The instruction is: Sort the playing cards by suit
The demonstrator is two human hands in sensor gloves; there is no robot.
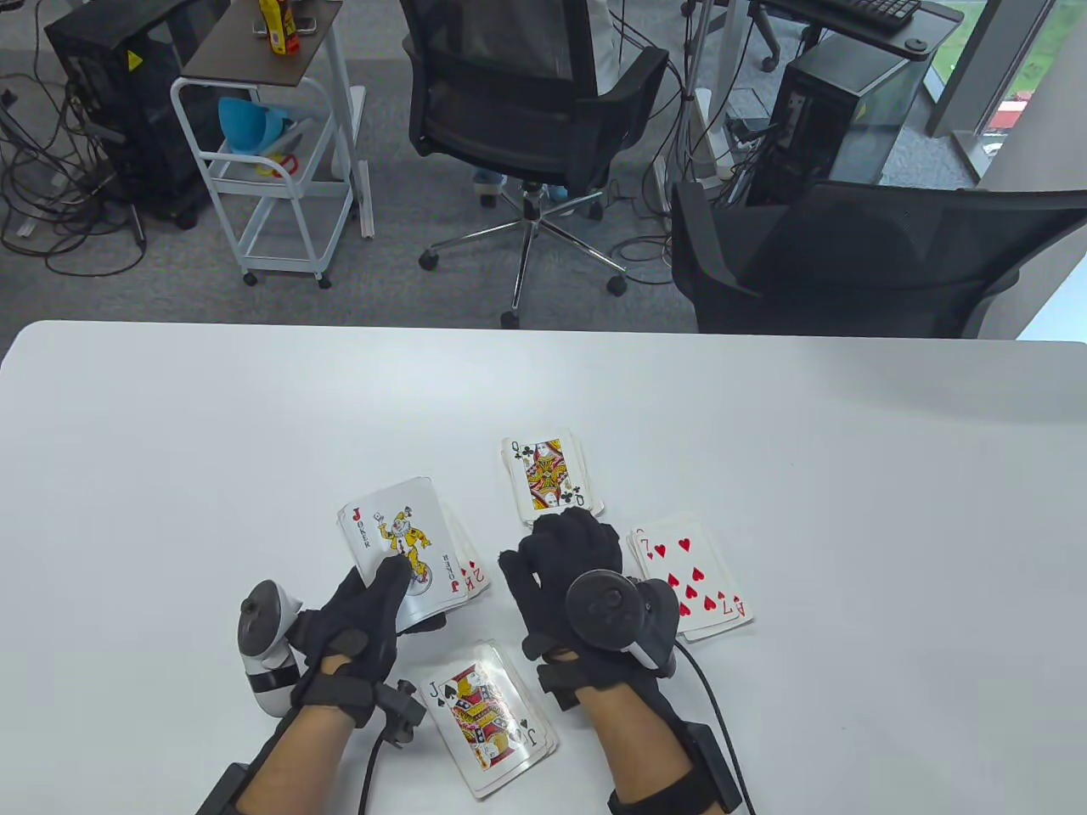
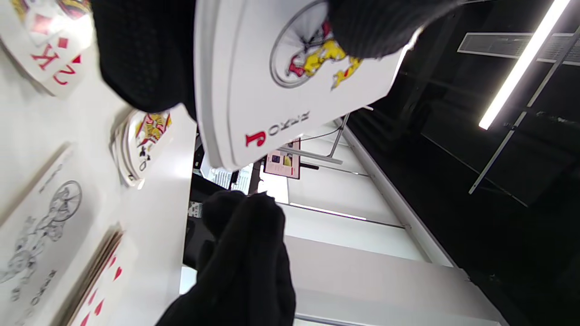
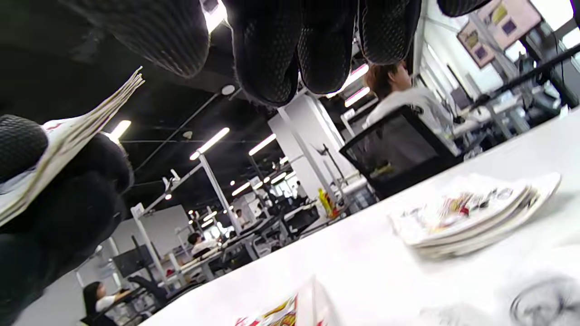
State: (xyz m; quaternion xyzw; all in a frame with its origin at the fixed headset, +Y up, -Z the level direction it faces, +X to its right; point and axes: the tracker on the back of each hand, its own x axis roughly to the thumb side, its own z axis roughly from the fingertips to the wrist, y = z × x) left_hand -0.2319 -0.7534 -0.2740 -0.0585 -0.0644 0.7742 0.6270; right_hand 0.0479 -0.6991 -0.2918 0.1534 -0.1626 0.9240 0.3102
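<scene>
Bench (image 1: 849,475) carrying face-up suit piles, kept apart: clubs pile (image 1: 550,477), hearts pile (image 1: 698,584), spades pile (image 1: 490,715). Left hand (image 1: 361,615) gripping unsorted deck (image 1: 406,545), joker showing. Right hand (image 1: 567,573) hovering between piles, fingers loosely curled, probably empty.

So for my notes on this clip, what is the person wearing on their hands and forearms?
Both the left hand and the right hand wear black knit sensor gloves with black wrist straps. The left carries a white tracker with a dark round top; the right carries a black round-topped tracker. A black cable trails along each forearm past a black box strapped on. No sleeves show.
</scene>
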